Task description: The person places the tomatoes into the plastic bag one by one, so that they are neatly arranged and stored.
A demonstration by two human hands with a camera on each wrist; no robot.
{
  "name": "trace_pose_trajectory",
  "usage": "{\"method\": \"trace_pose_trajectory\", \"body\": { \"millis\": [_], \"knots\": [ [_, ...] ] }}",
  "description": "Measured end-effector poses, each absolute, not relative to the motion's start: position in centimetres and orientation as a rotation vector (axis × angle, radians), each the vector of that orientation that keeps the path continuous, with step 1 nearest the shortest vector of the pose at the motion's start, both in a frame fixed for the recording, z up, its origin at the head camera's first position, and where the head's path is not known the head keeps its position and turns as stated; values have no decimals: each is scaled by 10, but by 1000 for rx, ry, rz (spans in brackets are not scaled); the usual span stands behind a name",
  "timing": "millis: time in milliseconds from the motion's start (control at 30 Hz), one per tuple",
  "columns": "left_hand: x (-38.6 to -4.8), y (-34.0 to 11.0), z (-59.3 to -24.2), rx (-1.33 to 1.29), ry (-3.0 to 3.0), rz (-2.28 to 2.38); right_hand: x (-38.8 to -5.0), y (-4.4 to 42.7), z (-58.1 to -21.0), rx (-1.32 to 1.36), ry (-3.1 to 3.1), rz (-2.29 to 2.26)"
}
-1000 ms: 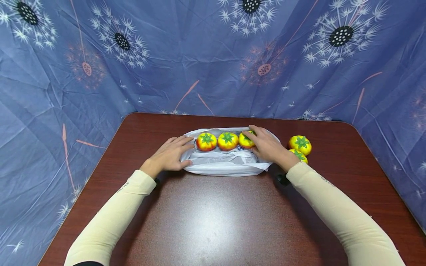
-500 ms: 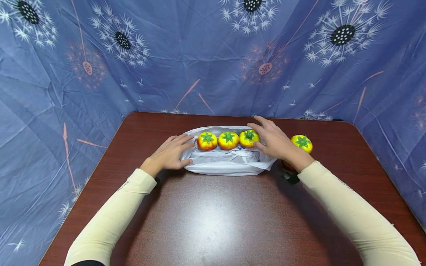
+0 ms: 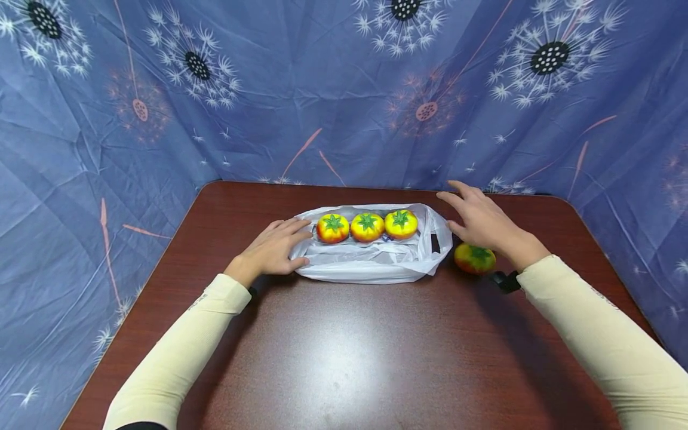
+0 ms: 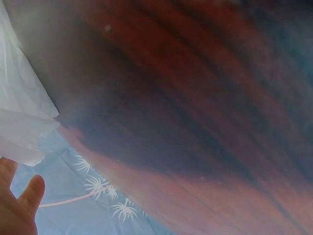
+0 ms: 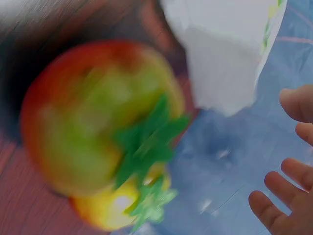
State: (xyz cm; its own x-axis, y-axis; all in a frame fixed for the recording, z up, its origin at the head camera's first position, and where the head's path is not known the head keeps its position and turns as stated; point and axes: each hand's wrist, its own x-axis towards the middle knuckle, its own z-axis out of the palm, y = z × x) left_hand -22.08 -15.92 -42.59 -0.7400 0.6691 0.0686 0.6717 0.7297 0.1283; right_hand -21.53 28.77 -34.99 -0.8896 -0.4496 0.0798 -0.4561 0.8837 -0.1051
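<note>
A white plastic bag [image 3: 357,273] lies spread on the table with its mouth up. Three yellow-and-red tomatoes with green star-shaped tops sit in a row inside: the left tomato [image 3: 332,229], the middle tomato [image 3: 367,227] and the right tomato [image 3: 401,224]. At the bag's left edge rests my left hand [image 3: 274,248], fingers extended along the plastic. My right hand [image 3: 484,220], fingers spread and holding nothing, hovers right of the bag. Under it is a loose tomato [image 3: 475,259]; the right wrist view shows a second loose tomato [image 5: 110,208] behind that one, hidden from the head view.
The dark red-brown table [image 3: 338,352] reflects a bright light near its front. A blue cloth [image 3: 322,89] with dandelion prints hangs behind and beside the table.
My right hand has let go of the right tomato in the bag and moved right, over the loose tomatoes. The left hand stays at the bag's edge.
</note>
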Motion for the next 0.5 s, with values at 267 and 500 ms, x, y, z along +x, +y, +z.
{"method": "trace_pose_trajectory", "body": {
  "millis": [267,500],
  "knots": [
    [-220,-157,-425,-1127,-2916,-219,-222,324,-353,597,-3104,212],
    [-223,-157,-428,-1121,-2924,-222,-223,355,-370,568,-3155,265]
  ]
}}
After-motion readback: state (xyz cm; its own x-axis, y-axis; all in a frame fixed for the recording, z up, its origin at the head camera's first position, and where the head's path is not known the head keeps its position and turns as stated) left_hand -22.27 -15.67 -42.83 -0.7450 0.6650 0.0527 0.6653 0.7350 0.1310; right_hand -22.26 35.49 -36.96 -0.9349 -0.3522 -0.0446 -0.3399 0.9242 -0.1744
